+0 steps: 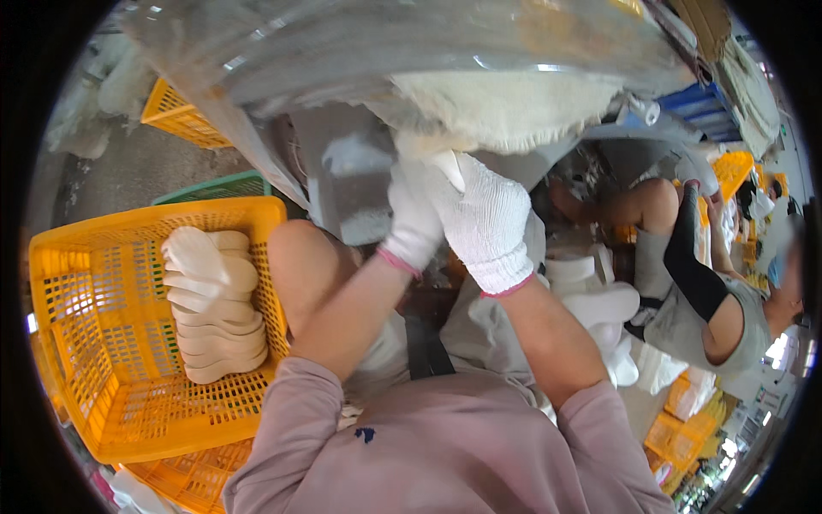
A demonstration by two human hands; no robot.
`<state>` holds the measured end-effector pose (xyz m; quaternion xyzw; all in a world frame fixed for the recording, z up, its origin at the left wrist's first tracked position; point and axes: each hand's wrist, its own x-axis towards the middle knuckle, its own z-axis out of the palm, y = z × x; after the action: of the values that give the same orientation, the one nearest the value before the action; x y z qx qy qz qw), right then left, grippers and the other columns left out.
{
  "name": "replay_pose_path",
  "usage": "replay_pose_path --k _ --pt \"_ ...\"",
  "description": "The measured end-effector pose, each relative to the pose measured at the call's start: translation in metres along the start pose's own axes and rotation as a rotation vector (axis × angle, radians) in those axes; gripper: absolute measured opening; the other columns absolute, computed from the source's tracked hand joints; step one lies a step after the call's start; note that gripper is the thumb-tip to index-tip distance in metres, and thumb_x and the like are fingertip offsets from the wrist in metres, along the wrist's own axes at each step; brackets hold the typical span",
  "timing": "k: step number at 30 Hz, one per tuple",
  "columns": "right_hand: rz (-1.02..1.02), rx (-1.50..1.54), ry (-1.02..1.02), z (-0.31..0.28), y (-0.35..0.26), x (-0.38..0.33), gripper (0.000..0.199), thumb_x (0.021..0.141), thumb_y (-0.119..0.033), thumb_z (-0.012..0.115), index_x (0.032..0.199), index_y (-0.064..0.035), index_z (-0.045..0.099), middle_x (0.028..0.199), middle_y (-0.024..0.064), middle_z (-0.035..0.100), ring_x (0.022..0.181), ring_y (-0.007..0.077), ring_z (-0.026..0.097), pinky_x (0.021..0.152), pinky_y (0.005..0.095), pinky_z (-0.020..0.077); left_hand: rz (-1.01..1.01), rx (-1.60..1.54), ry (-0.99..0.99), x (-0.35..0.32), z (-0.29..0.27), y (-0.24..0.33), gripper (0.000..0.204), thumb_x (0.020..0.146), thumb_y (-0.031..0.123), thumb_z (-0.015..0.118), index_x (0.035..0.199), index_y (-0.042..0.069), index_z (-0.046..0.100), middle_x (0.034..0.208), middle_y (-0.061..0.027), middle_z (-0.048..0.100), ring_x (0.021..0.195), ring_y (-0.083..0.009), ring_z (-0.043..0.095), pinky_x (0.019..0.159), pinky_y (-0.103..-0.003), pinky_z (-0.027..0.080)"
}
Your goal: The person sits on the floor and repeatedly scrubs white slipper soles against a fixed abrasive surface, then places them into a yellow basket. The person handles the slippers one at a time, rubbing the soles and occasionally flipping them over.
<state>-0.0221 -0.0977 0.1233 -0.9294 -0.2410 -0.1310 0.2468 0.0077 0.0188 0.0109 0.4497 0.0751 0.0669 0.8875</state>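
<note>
My left hand (412, 210) and my right hand (490, 214), both in white knit gloves with pink cuffs, meet in front of me. Between them a smooth white curved piece (449, 170) shows only its tip; the fingers close around it and hide the rest. Its far end lies close to the shaggy cream edge of a round buffing wheel (514, 111); whether they touch I cannot tell. The left glove is smeared by motion. To my left, a yellow plastic basket (94, 343) holds a stack of cream, sole-shaped pieces (218, 308).
A grey, dusty machine hood (411, 38) arches over the wheel. Several white shaped pieces (599, 304) lie beside my right leg. A co-worker (728, 300) with a black sleeve sits at the right. Another yellow basket (184, 116) stands behind a green one (218, 186).
</note>
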Motion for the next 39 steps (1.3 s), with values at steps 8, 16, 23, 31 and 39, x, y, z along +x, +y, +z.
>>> replay_pose_path --k 8,16,23,31,39 --pt "0.163 0.422 -0.322 -0.019 -0.008 -0.038 0.08 0.077 -0.028 0.08 0.148 -0.0043 0.054 0.136 0.0257 0.063 0.124 0.0388 0.064 0.105 0.0418 0.0525 -0.559 -0.604 -0.025 0.012 -0.001 0.006 0.04 0.105 0.046 0.049 0.111 0.009 0.064 0.099 -0.0163 0.068 0.091 -0.0286 0.069 0.073 -0.04 0.059" --pt "-0.106 0.111 -0.28 -0.039 -0.035 -0.04 0.031 0.085 -0.03 0.077 0.105 -0.0063 0.072 0.109 0.0217 0.069 0.097 0.0388 0.07 0.074 0.0483 0.0585 -0.325 -0.572 0.092 -0.005 0.02 0.007 0.05 0.106 0.056 0.042 0.109 0.01 0.062 0.084 -0.0123 0.065 0.071 -0.0278 0.066 0.06 -0.042 0.056" --pt "-0.106 -0.122 0.021 -0.011 -0.026 -0.023 0.038 0.082 -0.033 0.081 0.107 -0.0077 0.069 0.094 0.0165 0.075 0.084 0.037 0.073 0.072 0.0462 0.0588 -0.379 -0.724 -0.022 0.008 -0.011 0.011 0.045 0.109 0.043 0.04 0.112 0.007 0.065 0.091 -0.0126 0.069 0.08 -0.0288 0.07 0.068 -0.043 0.06" --pt "0.247 0.212 0.02 0.001 -0.013 -0.004 0.046 0.08 -0.038 0.088 0.109 -0.0044 0.076 0.098 0.0194 0.077 0.092 0.0369 0.075 0.079 0.042 0.0602 -0.503 -0.497 0.165 0.019 -0.023 -0.002 0.035 0.105 0.027 0.048 0.119 0.0 0.066 0.105 -0.0157 0.074 0.096 -0.0313 0.074 0.087 -0.043 0.061" --pt "0.461 0.362 -0.493 -0.024 -0.027 -0.008 0.069 0.077 -0.032 0.087 0.134 -0.0018 0.064 0.129 0.0204 0.07 0.12 0.0318 0.069 0.1 0.0402 0.0533 -0.126 -0.127 -0.076 -0.016 0.009 -0.004 0.027 0.109 0.029 0.048 0.113 0.008 0.065 0.102 -0.0106 0.073 0.088 -0.0248 0.071 0.081 -0.04 0.061"
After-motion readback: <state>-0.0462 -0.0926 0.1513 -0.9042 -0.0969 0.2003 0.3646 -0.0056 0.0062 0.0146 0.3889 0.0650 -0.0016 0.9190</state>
